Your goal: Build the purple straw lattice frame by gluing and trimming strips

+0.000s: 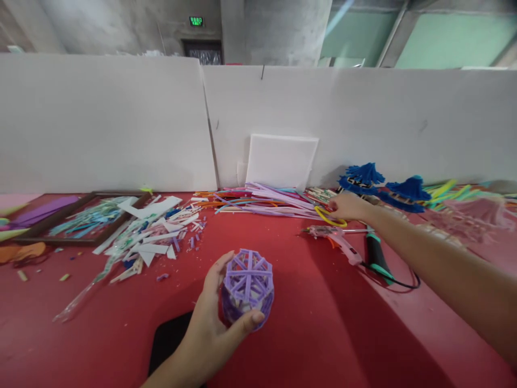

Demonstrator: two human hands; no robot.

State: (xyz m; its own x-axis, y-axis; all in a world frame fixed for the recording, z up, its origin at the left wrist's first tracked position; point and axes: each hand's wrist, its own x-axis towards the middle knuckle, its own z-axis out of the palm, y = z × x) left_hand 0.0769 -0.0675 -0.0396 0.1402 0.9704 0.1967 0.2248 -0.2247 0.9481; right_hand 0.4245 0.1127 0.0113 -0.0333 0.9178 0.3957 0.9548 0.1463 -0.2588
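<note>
My left hand (214,318) is wrapped round a small purple craft piece (249,285), rounded, with crossed strips forming a spoked lattice on the side facing me. Its thumb presses the near edge. Out at the back right, my right hand (349,207) has its fingertips closed on a yellow loop handle (332,220), shaped like that of scissors; blades do not show. Just below that hand lies a pink glue gun (337,240). A screwdriver with a black and green handle (375,253) rests beside it. Purple fuzzy stems (278,202) lie left of the right hand.
Paper and foam scraps (155,237) cover the left of the red table (299,334), near a brown frame (60,240). Two blue-roofed models (365,178) and a pink one (472,218) stand right. A black flat object (172,334) lies under my left forearm. White panels (363,118) close the back.
</note>
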